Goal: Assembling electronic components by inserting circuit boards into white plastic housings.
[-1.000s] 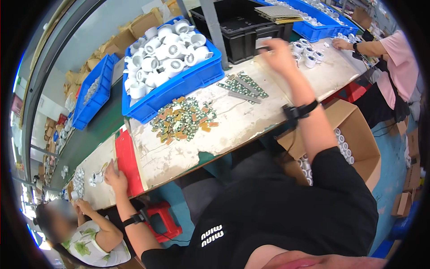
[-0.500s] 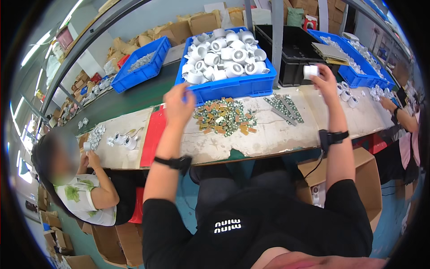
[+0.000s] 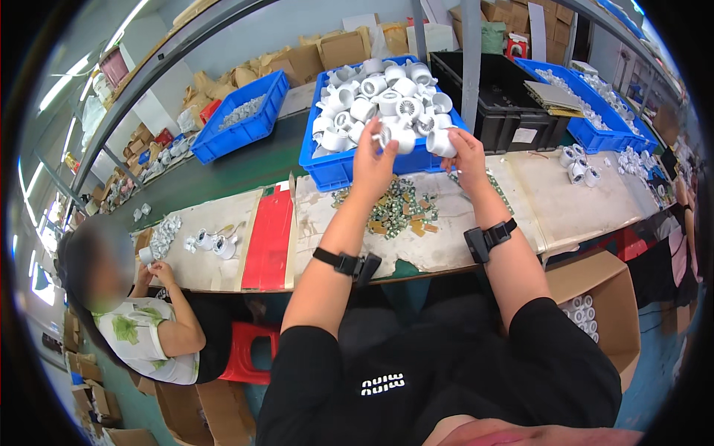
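Note:
Over the front rim of a blue bin (image 3: 325,172) heaped with white plastic housings (image 3: 372,85), both my hands are raised close together. The fingers of my left hand (image 3: 374,163) are closed at a white round housing (image 3: 402,140), which appears to be in its grip. My right hand (image 3: 468,157) pinches another white cup-shaped housing (image 3: 440,143) by its side. The two housings are near each other, slightly apart. Below my hands lies a pile of small green and tan circuit boards (image 3: 405,209) on the worn tabletop.
Right of the bin stand a grey post (image 3: 470,67), a black crate (image 3: 513,123) and another blue bin (image 3: 595,134). A red sheet (image 3: 269,241) lies at left, where a co-worker (image 3: 149,327) handles a white part. An open carton (image 3: 606,297) with white parts sits below right.
My right hand has come inward from the right with its white housing. My left hand has moved right to the bin's front and now has a housing at its fingers. The view has shifted slightly.

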Tool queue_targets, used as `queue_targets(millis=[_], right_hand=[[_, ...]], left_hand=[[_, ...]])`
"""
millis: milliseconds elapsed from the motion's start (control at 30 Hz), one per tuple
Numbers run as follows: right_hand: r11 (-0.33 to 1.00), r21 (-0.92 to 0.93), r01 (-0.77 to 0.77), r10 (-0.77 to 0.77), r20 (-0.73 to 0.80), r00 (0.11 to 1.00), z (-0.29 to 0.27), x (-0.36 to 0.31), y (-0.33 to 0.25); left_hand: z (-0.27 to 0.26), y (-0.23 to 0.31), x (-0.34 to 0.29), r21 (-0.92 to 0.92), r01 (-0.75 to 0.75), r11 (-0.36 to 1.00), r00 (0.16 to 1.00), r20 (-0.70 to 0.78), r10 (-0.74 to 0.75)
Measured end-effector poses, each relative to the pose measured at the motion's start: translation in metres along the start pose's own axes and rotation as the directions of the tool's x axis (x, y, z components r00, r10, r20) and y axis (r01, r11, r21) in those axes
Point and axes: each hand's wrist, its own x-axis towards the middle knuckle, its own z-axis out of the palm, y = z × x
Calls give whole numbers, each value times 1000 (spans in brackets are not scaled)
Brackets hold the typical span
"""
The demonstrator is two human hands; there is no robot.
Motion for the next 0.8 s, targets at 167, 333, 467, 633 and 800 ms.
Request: queue_targets(millis=[167,333,467,633,800], right_hand=[[915,-402,-29,97,151,984,24,-15,19],[947,-305,-96,202,336,920,14,-15,21],[965,-233,-122,222,475,852,21,-21,6],[821,-402,406,-154,529,834,24,-21,0],[820,-363,442,-192,554,810,28,-23,0]], left_hand=[[8,-14,-51,-291,296,910,947,213,-241],[6,-1,-54,-357,299,885,950,202,-239],[-4,-2,-48,-494,296,817,955,163,-248],[-5,-1,-49,-450,206,869,978,104,-179],[-3,-4,-54,-474,174,863,985,102,-142]])
